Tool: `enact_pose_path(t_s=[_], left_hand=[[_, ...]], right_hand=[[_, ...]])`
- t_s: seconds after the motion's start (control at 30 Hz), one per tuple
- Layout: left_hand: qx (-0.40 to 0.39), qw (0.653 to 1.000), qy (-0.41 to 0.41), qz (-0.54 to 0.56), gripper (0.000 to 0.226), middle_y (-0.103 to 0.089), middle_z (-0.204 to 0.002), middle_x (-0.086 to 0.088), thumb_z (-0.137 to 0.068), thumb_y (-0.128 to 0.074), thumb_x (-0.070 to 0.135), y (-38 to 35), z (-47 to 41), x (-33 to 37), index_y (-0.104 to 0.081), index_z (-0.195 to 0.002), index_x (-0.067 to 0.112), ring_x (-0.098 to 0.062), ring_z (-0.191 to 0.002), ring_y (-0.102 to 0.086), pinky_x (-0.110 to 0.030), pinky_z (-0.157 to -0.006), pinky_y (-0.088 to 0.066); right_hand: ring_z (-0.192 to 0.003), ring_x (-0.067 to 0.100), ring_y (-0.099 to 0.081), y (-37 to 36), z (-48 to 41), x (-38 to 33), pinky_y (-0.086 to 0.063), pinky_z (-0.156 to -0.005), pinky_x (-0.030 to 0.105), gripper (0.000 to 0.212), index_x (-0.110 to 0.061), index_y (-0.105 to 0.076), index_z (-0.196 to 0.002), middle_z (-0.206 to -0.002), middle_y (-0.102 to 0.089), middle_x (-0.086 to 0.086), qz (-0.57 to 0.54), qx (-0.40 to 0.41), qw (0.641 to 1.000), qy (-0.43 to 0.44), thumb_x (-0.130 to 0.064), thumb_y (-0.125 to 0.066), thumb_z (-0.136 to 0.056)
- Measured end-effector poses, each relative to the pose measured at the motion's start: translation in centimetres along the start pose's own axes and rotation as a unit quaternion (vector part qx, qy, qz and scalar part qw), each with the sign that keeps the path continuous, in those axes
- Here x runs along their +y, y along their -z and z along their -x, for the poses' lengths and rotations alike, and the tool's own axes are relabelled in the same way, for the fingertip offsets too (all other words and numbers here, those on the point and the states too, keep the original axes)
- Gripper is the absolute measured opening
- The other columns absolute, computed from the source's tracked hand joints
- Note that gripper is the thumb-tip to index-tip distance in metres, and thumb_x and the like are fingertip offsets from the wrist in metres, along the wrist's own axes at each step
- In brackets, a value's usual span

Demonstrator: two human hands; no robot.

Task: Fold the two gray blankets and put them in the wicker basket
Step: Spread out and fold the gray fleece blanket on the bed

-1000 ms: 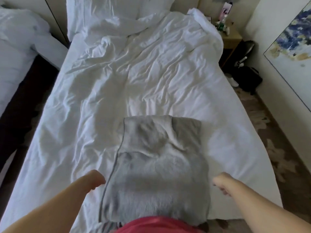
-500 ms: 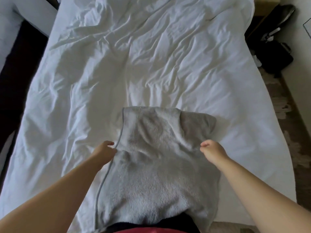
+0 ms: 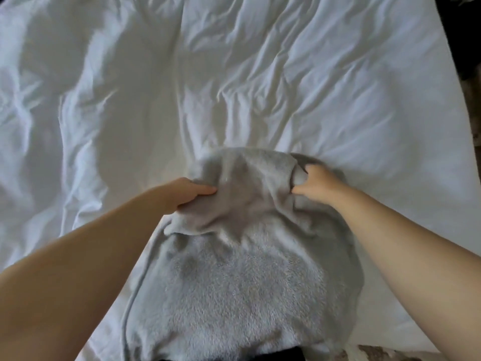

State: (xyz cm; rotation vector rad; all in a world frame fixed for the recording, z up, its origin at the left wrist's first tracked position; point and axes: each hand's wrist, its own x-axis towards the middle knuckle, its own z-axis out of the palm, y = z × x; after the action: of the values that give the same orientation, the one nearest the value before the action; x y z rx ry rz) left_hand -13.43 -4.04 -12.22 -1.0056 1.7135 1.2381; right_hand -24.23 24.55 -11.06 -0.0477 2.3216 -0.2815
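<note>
A fluffy gray blanket (image 3: 242,290) lies partly folded on the near end of the white bed (image 3: 182,87), its near edge hanging toward me. My left hand (image 3: 191,194) grips the far left edge of the blanket's top layer. My right hand (image 3: 316,185) grips the far right corner of that layer, with cloth bunched in its fingers. The far end of the blanket is wrinkled and lifted between both hands. No second blanket and no wicker basket are in view.
The rumpled white sheet covers nearly the whole view. A strip of patterned carpet (image 3: 385,354) shows at the bottom right, past the bed's corner. Something dark (image 3: 466,35) lies at the far right edge beside the bed.
Both hands have reached forward from the blanket's sides to its far end and taken hold of the top layer. My head has tilted down and closer to the bed.
</note>
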Motion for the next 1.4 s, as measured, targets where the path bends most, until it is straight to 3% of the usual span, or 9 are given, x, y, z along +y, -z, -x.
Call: enact_pose_path(t_s=[0.1,0.2,0.3,0.5,0.73,0.9,1.13,1.3,1.4], left_hand=[[0.023,0.997,-0.071,0.022,0.019,-0.071,-0.088,-0.006,-0.075,-0.076,0.027,1.5,2.0,2.3,-0.067,-0.088,0.017,-0.017,-0.073,-0.067,-0.022,-0.062,-0.053],[0.265,0.932,-0.234,0.083,0.017,-0.061,-0.072,0.012,-0.074,-0.073,0.018,2.6,4.4,3.9,-0.061,-0.086,0.021,0.001,-0.061,-0.053,-0.005,-0.043,-0.04],[0.412,0.821,-0.395,0.025,0.024,-0.059,-0.092,0.01,-0.073,-0.06,0.008,1.4,6.9,2.5,-0.068,-0.095,0.014,0.004,-0.075,-0.049,0.002,-0.068,-0.035],[0.018,0.858,-0.246,-0.451,0.05,-0.026,-0.155,-0.005,-0.091,-0.05,0.019,-2.4,6.4,-6.7,-0.043,-0.139,0.03,-0.026,-0.144,-0.021,-0.036,-0.116,-0.019],[0.15,0.977,-0.107,-0.109,0.024,-0.067,-0.108,-0.003,-0.092,-0.048,0.009,-2.2,6.1,-10.0,-0.065,-0.094,0.025,-0.011,-0.081,-0.058,-0.017,-0.061,-0.04],[0.163,0.984,-0.075,0.001,0.024,-0.067,-0.098,0.004,-0.086,-0.055,0.026,-2.2,4.4,-7.6,-0.063,-0.109,0.027,-0.017,-0.079,-0.063,-0.03,-0.068,-0.052],[-0.077,0.97,-0.181,-0.144,0.049,-0.057,-0.12,0.009,-0.096,-0.041,0.014,-4.5,2.1,-3.3,-0.046,-0.135,0.044,-0.01,-0.103,-0.058,-0.013,-0.078,-0.046],[0.075,0.944,-0.152,0.284,0.062,-0.066,-0.103,0.0,-0.082,-0.032,-0.015,-4.7,-0.3,0.7,-0.053,-0.113,0.034,-0.009,-0.072,-0.067,-0.021,-0.056,-0.054],[0.118,0.954,-0.074,0.264,0.043,-0.064,-0.1,-0.007,-0.086,-0.051,0.002,-5.1,-3.0,3.0,-0.044,-0.126,0.019,-0.019,-0.079,-0.063,-0.03,-0.074,-0.056]], right_hand=[[-0.072,0.028,-0.056,2.7,1.4,-0.8,-0.037,-0.052,0.027,0.012,-0.016,-0.051,-0.067,-0.071,-0.058,0.004,-0.057,0.084,0.994,0.028,-0.02,-0.061,-0.074],[-0.062,0.025,-0.051,4.9,4.1,-1.4,-0.036,-0.051,0.031,0.009,-0.017,-0.048,-0.068,-0.064,-0.055,0.002,-0.12,0.305,0.935,0.135,-0.014,-0.054,-0.075],[-0.057,0.029,-0.051,3.1,7.9,-1.1,-0.034,-0.053,0.031,0.008,-0.017,-0.055,-0.07,-0.06,-0.055,0.007,0.0,0.448,0.853,0.269,-0.013,-0.058,-0.076],[-0.117,0.032,-0.054,-7.2,11.6,3.6,-0.047,-0.092,0.033,0.037,-0.014,-0.057,-0.122,-0.126,-0.056,0.012,0.17,-0.073,0.982,0.04,-0.015,-0.049,-0.086],[-0.101,0.031,-0.059,-5.2,11.0,-0.8,-0.048,-0.08,0.034,0.02,-0.012,-0.065,-0.1,-0.11,-0.064,0.01,0.03,0.12,0.992,-0.024,-0.015,-0.048,-0.09],[-0.097,0.022,-0.06,-4.3,7.3,-6.6,-0.044,-0.077,0.028,0.021,-0.017,-0.066,-0.102,-0.106,-0.067,0.003,-0.105,0.155,0.978,0.095,-0.015,-0.048,-0.091],[-0.129,0.029,-0.045,-7.8,2.5,-9.4,-0.04,-0.101,0.041,0.088,-0.029,-0.01,-0.151,-0.146,-0.042,0.003,0.014,-0.099,0.985,0.137,-0.045,-0.064,-0.083],[-0.07,0.006,-0.064,-6.2,1.8,-6.7,-0.043,-0.052,0.014,0.013,-0.036,-0.063,-0.086,-0.071,-0.067,-0.014,-0.286,0.01,0.953,0.102,-0.027,-0.068,-0.078],[-0.065,0.006,-0.067,-4.8,2.5,-5.1,-0.05,-0.052,0.015,0.014,-0.037,-0.069,-0.083,-0.074,-0.072,-0.008,-0.423,0.028,0.901,0.091,-0.033,-0.07,-0.07]])
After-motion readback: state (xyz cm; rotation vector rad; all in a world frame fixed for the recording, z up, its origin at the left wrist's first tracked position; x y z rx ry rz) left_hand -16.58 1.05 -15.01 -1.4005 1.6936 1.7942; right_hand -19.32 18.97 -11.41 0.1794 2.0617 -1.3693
